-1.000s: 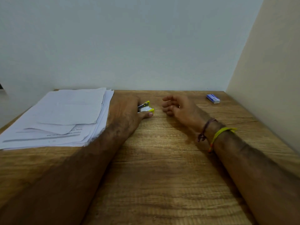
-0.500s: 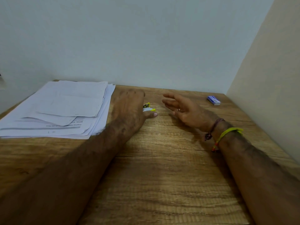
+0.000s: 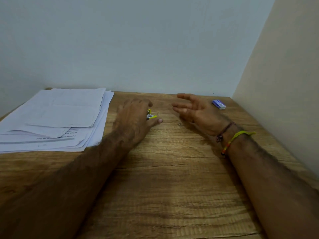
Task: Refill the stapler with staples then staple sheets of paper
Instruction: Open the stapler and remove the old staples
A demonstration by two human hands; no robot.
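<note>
Stapler (image 3: 150,116), yellow, lies on the wooden table (image 3: 172,187), gripped under the left hand (image 3: 136,116). Right of the stapler, right hand (image 3: 198,111) hovers, fingers spread. Paper stack (image 3: 57,118) left of it; blue staple box (image 3: 218,104) far right.

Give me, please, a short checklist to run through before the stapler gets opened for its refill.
1. Left hand covers the yellow stapler: ok; firm grip: cannot tell.
2. Right hand free, fingers spread, holding nothing: ok.
3. Blue staple box on the table beyond the right hand: ok.
4. Paper stack lies left of the stapler, apart from it: ok.
5. Stapler open or closed: cannot tell.
</note>
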